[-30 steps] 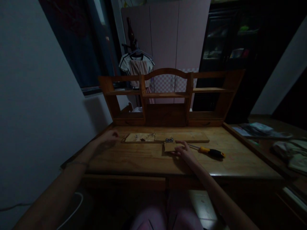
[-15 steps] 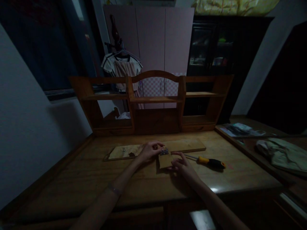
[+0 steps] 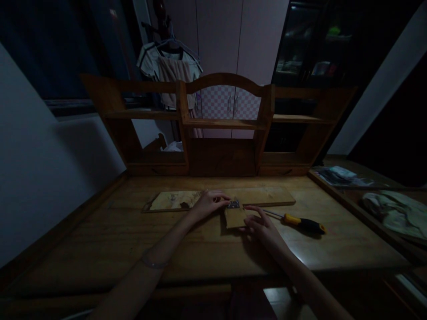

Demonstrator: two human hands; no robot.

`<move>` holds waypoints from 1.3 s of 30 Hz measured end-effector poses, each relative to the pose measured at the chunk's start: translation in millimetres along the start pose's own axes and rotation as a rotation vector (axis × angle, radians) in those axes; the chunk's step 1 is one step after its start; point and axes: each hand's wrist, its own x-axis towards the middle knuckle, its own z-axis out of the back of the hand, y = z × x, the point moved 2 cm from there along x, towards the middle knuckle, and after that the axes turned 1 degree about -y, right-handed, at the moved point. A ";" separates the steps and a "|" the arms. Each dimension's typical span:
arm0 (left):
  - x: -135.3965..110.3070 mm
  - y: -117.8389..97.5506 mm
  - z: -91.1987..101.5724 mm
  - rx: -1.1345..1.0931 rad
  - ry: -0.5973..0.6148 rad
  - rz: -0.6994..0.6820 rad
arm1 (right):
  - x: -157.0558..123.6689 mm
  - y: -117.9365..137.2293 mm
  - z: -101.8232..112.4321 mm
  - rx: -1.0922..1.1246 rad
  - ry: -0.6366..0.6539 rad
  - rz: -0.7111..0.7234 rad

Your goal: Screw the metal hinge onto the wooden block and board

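A small metal hinge (image 3: 234,204) lies at the far edge of a small wooden block (image 3: 235,218), against a long wooden board (image 3: 267,195). With thumb and fingertips, my left hand (image 3: 209,203) pinches the hinge's left side. My right hand (image 3: 263,224) grips the block's right side, its index finger stretched along the far corner and the thumb low at the near edge. The undersides of the block and some fingertips are hidden. Just right of that hand rests a screwdriver (image 3: 305,224) with a yellow and black handle, its shaft pointing toward the block.
The wooden desk (image 3: 140,249) carries a shelf unit (image 3: 220,124) along its back. The long board's left end has a rough, dark-stained patch (image 3: 175,201). Cloth (image 3: 396,213) and plastic-wrapped items (image 3: 340,173) lie beyond the desk's right edge.
The camera view has tilted down and come a little closer. Both hands keep nearly the same places on the hinge and the block, and the screwdriver still lies beside them.
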 end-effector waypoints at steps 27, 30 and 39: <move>-3.1 -3.1 -8.9 0.003 0.025 -0.108 | 5.2 -11.2 6.9 0.042 0.017 0.051; -3.3 -3.3 -9.5 0.005 0.030 -0.120 | 6.1 -11.4 7.2 0.043 0.007 0.057; -2.5 -10.5 -3.9 0.050 -0.091 -0.090 | 6.2 -9.9 5.4 0.045 0.004 0.051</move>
